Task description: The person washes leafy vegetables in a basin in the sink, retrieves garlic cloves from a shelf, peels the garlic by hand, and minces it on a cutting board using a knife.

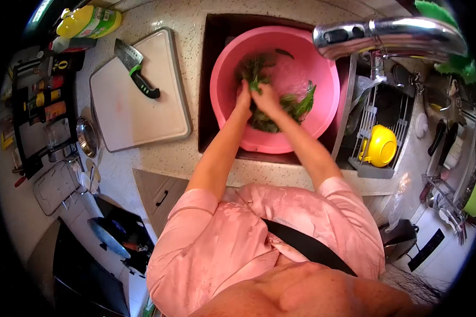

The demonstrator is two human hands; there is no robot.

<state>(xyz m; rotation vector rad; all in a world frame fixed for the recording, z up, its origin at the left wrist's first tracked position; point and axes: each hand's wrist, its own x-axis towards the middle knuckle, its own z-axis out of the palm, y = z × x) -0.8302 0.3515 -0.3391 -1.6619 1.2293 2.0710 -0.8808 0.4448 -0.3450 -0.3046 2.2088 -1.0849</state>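
Note:
A pink basin [223, 66] sits in the dark sink [207, 45] with water and leafy greens inside. My left hand [243, 98] and my right hand [266, 98] are close together over its left half, fingers closed around a bunch of leafy greens [255, 70]. That bunch is blurred by motion, and some fingertips are hidden among the leaves. More loose greens [300, 107] lie in the water under and beside my right wrist. A single dark leaf [284, 53] floats near the far side.
A chrome faucet [386, 37] reaches over the basin's right edge. Left of the sink, a knife [136, 71] lies on a white cutting board [143, 113]. At the right, a yellow bowl [381, 146] sits in a grey rack [373, 170]. A yellow bottle [90, 22] stands at the far left.

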